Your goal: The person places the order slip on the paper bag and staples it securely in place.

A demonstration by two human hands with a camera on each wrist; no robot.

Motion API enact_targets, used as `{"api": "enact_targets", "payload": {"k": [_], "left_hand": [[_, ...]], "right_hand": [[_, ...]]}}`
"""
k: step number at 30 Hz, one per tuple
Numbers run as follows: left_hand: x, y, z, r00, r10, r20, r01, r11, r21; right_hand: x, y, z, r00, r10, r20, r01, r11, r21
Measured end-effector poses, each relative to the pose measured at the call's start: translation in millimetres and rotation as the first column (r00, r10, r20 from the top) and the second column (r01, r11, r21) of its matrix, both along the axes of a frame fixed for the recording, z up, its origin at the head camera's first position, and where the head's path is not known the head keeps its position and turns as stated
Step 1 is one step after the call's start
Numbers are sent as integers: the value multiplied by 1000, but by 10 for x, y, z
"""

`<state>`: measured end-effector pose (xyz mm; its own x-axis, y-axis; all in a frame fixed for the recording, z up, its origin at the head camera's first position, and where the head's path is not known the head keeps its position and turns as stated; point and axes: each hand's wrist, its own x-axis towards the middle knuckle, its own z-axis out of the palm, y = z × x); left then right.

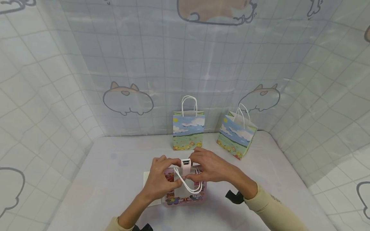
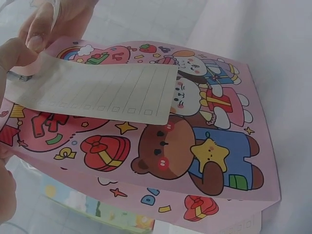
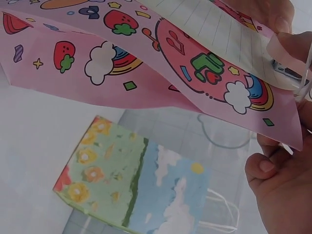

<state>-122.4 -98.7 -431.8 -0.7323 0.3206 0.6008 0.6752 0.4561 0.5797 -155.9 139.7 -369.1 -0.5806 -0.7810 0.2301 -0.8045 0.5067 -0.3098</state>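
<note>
A small pink and white stapler (image 1: pixel 186 164) stands at the top edge of a pink gift bag (image 1: pixel 168 200) printed with cartoon animals. My left hand (image 1: pixel 159 179) pinches the stapler from the left, thumb in front. From the right, my right hand (image 1: pixel 212 165) grips it too, its thumb close to the left one. A lined sheet with checkboxes (image 2: pixel 112 90) lies against the bag's face, its top end under the stapler's metal end (image 3: pixel 288 71). White cord handles (image 1: pixel 190 191) loop down over the sheet. Fingers of my right hand (image 3: pixel 282 195) show behind the bag's edge.
Two paper bags with a meadow and sky print stand at the back, one upright in the middle (image 1: pixel 188 131) and one angled to the right (image 1: pixel 235 134). White paper (image 1: pixel 146 179) lies on the table beside the pink bag's left side. A patterned curtain (image 1: pixel 202 64) hangs behind.
</note>
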Motion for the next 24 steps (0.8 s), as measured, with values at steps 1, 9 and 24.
{"api": "enact_targets", "payload": {"k": [1, 9, 24], "left_hand": [[-3, 0, 0, 1000, -2, -4, 2, 1000, 0], [-22, -3, -4, 999, -3, -38, 3, 1000, -9], [-14, 8, -21, 998, 3, -57, -4, 1000, -26]], "right_hand": [[-1, 1, -3, 1000, 3, -2, -3, 1000, -3], [-1, 10, -25, 1000, 25, 12, -24, 999, -31], [7, 22, -46, 1000, 28, 0, -28, 999, -32]]}}
